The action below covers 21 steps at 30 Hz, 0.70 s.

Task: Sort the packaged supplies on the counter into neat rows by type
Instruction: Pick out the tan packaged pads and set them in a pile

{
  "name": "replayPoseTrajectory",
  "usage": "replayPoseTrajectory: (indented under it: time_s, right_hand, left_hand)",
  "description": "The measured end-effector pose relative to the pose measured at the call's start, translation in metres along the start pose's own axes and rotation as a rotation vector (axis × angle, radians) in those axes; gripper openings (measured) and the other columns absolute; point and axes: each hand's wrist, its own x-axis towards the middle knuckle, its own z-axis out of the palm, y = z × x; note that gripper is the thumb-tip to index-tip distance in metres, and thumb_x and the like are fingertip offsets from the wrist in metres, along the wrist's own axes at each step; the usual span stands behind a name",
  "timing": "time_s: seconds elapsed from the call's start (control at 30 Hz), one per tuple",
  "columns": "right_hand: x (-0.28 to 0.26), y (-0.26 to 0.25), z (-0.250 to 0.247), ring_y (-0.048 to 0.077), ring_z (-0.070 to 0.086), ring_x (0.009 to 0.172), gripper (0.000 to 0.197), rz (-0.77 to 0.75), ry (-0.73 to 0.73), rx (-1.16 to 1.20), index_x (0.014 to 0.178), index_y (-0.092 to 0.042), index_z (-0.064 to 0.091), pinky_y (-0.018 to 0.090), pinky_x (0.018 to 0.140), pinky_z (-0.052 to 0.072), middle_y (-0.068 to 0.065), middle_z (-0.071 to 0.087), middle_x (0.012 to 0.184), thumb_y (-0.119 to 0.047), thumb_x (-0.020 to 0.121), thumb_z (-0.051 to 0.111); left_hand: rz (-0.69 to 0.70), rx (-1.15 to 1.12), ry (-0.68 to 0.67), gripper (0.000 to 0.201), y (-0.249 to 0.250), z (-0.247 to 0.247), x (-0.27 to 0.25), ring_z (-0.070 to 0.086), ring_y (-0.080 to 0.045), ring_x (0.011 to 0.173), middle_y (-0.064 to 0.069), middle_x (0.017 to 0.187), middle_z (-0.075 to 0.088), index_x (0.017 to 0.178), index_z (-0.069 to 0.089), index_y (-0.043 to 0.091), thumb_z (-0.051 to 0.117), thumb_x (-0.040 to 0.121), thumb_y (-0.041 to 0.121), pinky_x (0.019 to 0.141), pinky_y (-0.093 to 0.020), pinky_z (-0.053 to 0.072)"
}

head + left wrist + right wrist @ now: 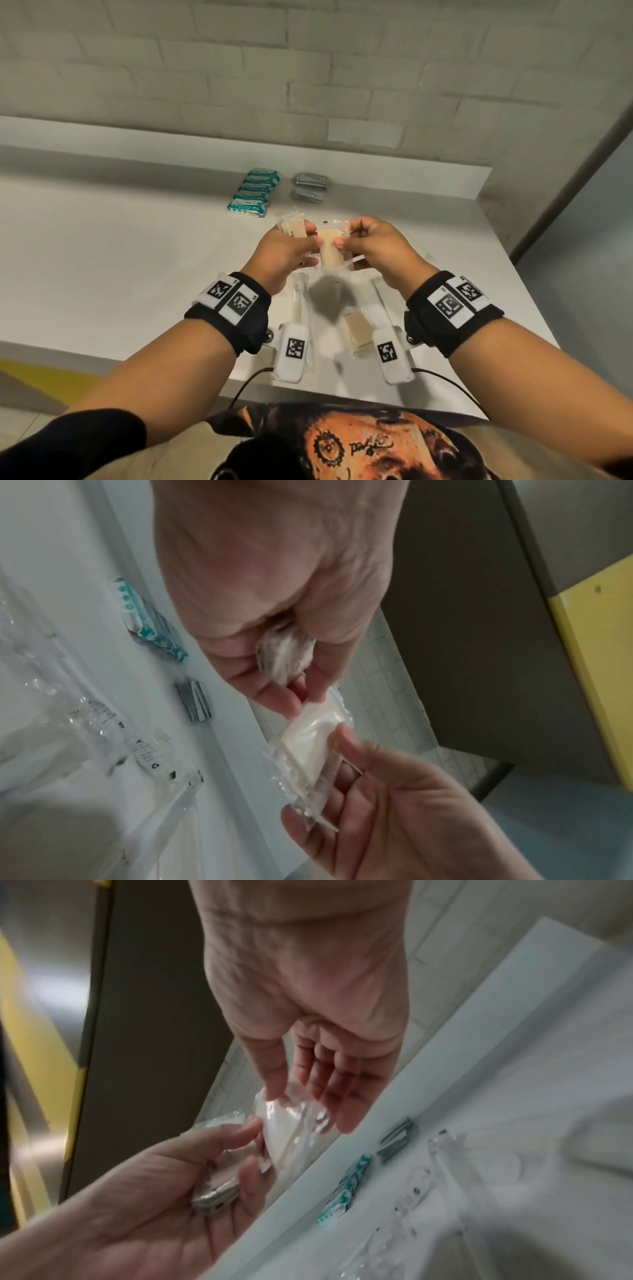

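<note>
White desk (137,246) is running under a brick wall (205,68), with a raised ledge along the back; its right end is stopping short beside a grey wall, and the near edge is sitting just in front of the person's torso. Wide bare surface is lying to the left of the hands; the right side is narrowing toward the corner.

At the back, a row of teal-and-white packets (253,192) is overlapping front to back, and just right of it grey sachets (311,187) are lying in a short row. Clear-wrapped items are scattered near the front edge, among them a tan pad in clear wrap (356,330) between the wrists.

Both forearms are reaching forward, wrists banded in black straps, hands raised above the desk and meeting at centre. Left hand (286,253) is gripping one wrapped tan pad (296,229) in curled fingers while its thumb and fingertip are touching a second wrapped pad (331,251). Right hand (371,250) is pinching that second pad's other edge, thumb on the near face, remaining fingers loosely extended behind the wrap.
</note>
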Motion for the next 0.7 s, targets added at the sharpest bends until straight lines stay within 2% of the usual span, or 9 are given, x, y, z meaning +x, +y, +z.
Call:
replayPoseTrajectory:
  time_s: [0.07, 0.13, 0.23, 0.3, 0.37, 0.43, 0.5, 0.6, 0.7]
  right_hand:
    - [0.002, -0.004, 0.000, 0.013, 0.058, 0.064, 0.013, -0.035, -0.005, -0.123, 0.091, -0.015, 0.061, 0.024, 0.057, 0.046, 0.000, 0.061, 0.074, -0.013, 0.083, 0.071]
    - [0.002, -0.012, -0.001, 0.014, 0.055, 0.065, 0.008, -0.062, -0.031, -0.275, 0.081, -0.014, 0.064, 0.020, 0.056, 0.044, 0.000, 0.061, 0.072, -0.013, 0.082, 0.072]
    - [0.005, -0.019, -0.006, 0.014, 0.055, 0.071, 0.007, -0.081, -0.038, -0.508, 0.073, -0.012, 0.069, 0.025, 0.064, 0.043, 0.000, 0.064, 0.073, -0.013, 0.079, 0.073]
    - [0.007, -0.021, -0.010, 0.014, 0.056, 0.073, 0.011, -0.096, -0.011, -0.718, 0.072, -0.016, 0.067, 0.022, 0.059, 0.041, -0.005, 0.062, 0.074, -0.017, 0.082, 0.069]
    - [0.007, -0.018, -0.014, 0.015, 0.055, 0.076, 0.010, -0.046, -0.035, -0.856, 0.076, -0.016, 0.065, 0.022, 0.058, 0.039, -0.006, 0.060, 0.076, -0.018, 0.087, 0.064]
    - [0.005, -0.009, -0.014, 0.017, 0.055, 0.082, 0.012, 0.012, -0.143, -0.983, 0.092, -0.011, 0.069, 0.024, 0.068, 0.039, -0.001, 0.061, 0.086, -0.020, 0.091, 0.061]
    - [0.002, 0.007, -0.011, 0.018, 0.055, 0.085, 0.018, 0.066, -0.282, -1.102, 0.101, -0.010, 0.068, 0.026, 0.073, 0.040, 0.002, 0.062, 0.094, -0.023, 0.094, 0.057]
    - [-0.001, 0.033, -0.005, 0.017, 0.055, 0.085, 0.017, 0.110, -0.366, -1.162, 0.099, -0.012, 0.067, 0.027, 0.072, 0.041, -0.001, 0.061, 0.090, -0.025, 0.093, 0.058]
    - [0.002, 0.047, -0.006, 0.017, 0.056, 0.090, 0.018, 0.054, -0.293, -1.237, 0.100, -0.021, 0.067, 0.029, 0.077, 0.042, -0.006, 0.060, 0.094, -0.035, 0.087, 0.064]
  left_hand:
    - [0.017, 0.089, -0.025, 0.021, 0.000, 0.000, 0.000, 0.063, -0.016, 0.068, -0.003, 0.077, 0.060, 0.088, 0.057, 0.014, 0.066, 0.083, -0.004, 0.059, -0.024, 0.053]
    - [0.025, 0.156, -0.049, 0.021, -0.001, 0.001, -0.001, 0.062, -0.015, 0.070, -0.003, 0.078, 0.060, 0.090, 0.059, 0.013, 0.068, 0.081, -0.004, 0.058, -0.023, 0.054]
    - [0.010, 0.175, -0.080, 0.022, -0.006, 0.001, -0.004, 0.063, -0.018, 0.076, -0.006, 0.084, 0.061, 0.094, 0.061, 0.011, 0.069, 0.080, -0.003, 0.058, -0.023, 0.055]
    - [-0.025, 0.140, -0.101, 0.022, -0.008, 0.000, -0.006, 0.065, -0.019, 0.080, -0.008, 0.089, 0.064, 0.100, 0.060, 0.010, 0.067, 0.083, -0.001, 0.061, -0.024, 0.057]
    - [-0.090, 0.056, -0.122, 0.023, -0.008, -0.002, -0.007, 0.065, -0.021, 0.084, -0.008, 0.096, 0.064, 0.110, 0.057, 0.009, 0.058, 0.089, -0.001, 0.068, -0.028, 0.059]
    - [-0.166, -0.082, -0.143, 0.026, -0.009, -0.006, -0.007, 0.065, -0.027, 0.089, -0.011, 0.103, 0.065, 0.116, 0.052, 0.008, 0.047, 0.094, -0.003, 0.076, -0.033, 0.058]
    - [-0.209, -0.165, -0.177, 0.028, -0.010, -0.010, -0.008, 0.065, -0.032, 0.099, -0.014, 0.112, 0.066, 0.114, 0.052, 0.007, 0.038, 0.094, -0.007, 0.082, -0.038, 0.056]
    - [-0.199, -0.150, -0.192, 0.024, -0.014, -0.015, -0.010, 0.066, -0.031, 0.102, -0.013, 0.114, 0.069, 0.108, 0.060, 0.005, 0.044, 0.095, -0.004, 0.083, -0.038, 0.056]
    - [-0.204, -0.170, -0.134, 0.019, -0.017, -0.017, -0.009, 0.069, -0.030, 0.098, -0.018, 0.113, 0.069, 0.109, 0.062, 0.003, 0.055, 0.092, 0.001, 0.081, -0.036, 0.059]
